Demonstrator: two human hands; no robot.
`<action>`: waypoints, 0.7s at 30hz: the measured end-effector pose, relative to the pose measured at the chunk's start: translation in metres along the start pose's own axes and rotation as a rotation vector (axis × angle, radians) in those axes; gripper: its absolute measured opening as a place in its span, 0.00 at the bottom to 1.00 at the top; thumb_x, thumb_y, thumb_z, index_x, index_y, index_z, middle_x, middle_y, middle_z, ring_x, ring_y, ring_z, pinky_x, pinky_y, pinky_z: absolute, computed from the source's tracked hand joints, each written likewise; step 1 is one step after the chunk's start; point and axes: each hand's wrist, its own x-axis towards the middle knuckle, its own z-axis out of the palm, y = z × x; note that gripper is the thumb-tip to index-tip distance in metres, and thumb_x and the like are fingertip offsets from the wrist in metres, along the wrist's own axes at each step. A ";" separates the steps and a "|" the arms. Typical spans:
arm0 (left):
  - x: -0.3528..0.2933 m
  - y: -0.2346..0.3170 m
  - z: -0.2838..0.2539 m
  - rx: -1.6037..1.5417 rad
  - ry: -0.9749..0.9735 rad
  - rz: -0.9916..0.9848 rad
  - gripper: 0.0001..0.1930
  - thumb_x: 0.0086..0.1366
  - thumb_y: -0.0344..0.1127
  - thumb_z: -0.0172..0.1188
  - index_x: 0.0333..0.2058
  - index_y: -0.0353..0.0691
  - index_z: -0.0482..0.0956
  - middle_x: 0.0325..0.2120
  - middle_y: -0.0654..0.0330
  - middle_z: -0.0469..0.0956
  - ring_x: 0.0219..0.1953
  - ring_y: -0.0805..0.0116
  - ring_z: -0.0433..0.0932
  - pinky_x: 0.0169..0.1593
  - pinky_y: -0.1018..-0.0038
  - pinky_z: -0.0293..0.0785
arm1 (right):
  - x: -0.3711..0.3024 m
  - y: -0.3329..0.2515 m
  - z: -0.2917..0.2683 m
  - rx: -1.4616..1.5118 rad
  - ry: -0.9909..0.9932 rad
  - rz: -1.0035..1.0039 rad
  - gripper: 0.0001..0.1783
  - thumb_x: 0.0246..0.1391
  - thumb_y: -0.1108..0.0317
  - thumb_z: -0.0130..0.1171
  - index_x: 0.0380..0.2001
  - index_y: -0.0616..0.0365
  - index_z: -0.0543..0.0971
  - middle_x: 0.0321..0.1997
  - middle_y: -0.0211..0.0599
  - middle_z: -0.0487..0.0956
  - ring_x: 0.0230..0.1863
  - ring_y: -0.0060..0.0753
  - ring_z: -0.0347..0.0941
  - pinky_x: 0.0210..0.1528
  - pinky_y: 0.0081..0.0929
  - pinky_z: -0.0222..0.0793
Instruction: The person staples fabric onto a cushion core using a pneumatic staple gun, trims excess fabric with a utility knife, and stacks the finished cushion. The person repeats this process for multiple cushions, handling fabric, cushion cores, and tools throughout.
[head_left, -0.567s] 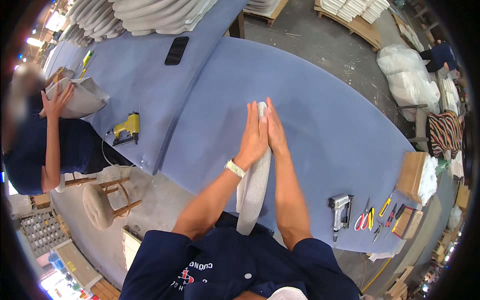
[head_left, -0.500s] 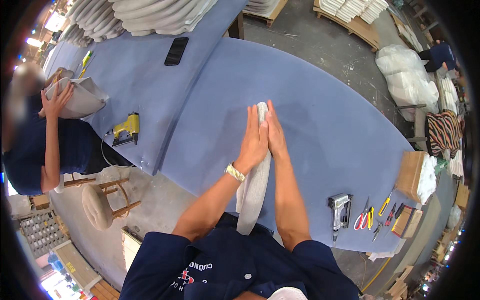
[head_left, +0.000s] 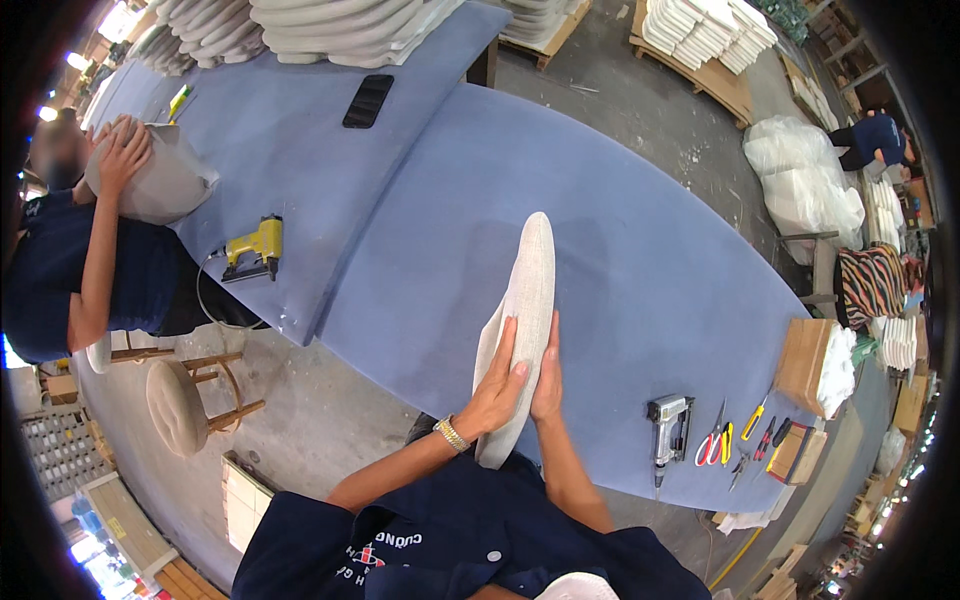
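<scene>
A grey fabric-covered seat pad (head_left: 537, 270) stands on its narrow edge on the blue-covered table (head_left: 640, 290), one end close to my body. Its rounded far end points away from me. My left hand (head_left: 497, 390) lies along its left side, the fingers stretched forward. Against the opposite side presses my right hand (head_left: 547, 378), fingers straight and mostly seen edge-on. The pad is held between the two palms. Its underside is turned out of sight.
On the right lie a silver staple gun (head_left: 668, 432), red-handled scissors (head_left: 711, 440), several small hand tools and a cardboard box (head_left: 802, 365). Leftward are a yellow staple gun (head_left: 258, 247), a phone (head_left: 367, 101), stacked grey pads (head_left: 350, 30) and a co-worker (head_left: 90, 270) handling a grey piece.
Both my hands have slid back along the pad toward my body, baring its far end. The co-worker's hands have shifted on their grey piece.
</scene>
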 end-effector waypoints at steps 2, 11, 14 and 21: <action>-0.015 -0.014 -0.008 -0.097 -0.080 -0.065 0.36 0.82 0.47 0.36 0.78 0.38 0.33 0.79 0.46 0.35 0.80 0.52 0.36 0.79 0.60 0.38 | -0.018 0.016 0.003 0.024 0.003 0.012 0.40 0.77 0.41 0.31 0.77 0.60 0.53 0.79 0.48 0.58 0.78 0.45 0.55 0.79 0.39 0.50; -0.013 -0.052 -0.001 -0.397 -0.175 -0.073 0.43 0.78 0.68 0.24 0.78 0.41 0.32 0.79 0.50 0.35 0.81 0.57 0.33 0.79 0.63 0.37 | -0.022 0.058 -0.007 0.239 -0.060 -0.124 0.43 0.76 0.39 0.31 0.79 0.58 0.47 0.82 0.46 0.52 0.80 0.43 0.51 0.79 0.39 0.50; -0.003 -0.008 -0.013 -0.495 -0.186 -0.034 0.42 0.79 0.67 0.27 0.78 0.44 0.35 0.79 0.54 0.39 0.80 0.59 0.39 0.79 0.63 0.40 | -0.030 -0.026 0.017 0.294 -0.034 -0.274 0.42 0.76 0.38 0.33 0.79 0.55 0.50 0.82 0.44 0.53 0.80 0.42 0.52 0.79 0.40 0.51; -0.078 0.083 -0.054 -0.541 -0.158 0.264 0.43 0.79 0.65 0.29 0.78 0.37 0.36 0.79 0.48 0.37 0.80 0.55 0.35 0.79 0.62 0.37 | -0.111 -0.128 0.080 0.224 -0.037 -0.466 0.44 0.75 0.40 0.36 0.79 0.62 0.47 0.84 0.48 0.47 0.82 0.44 0.47 0.80 0.37 0.46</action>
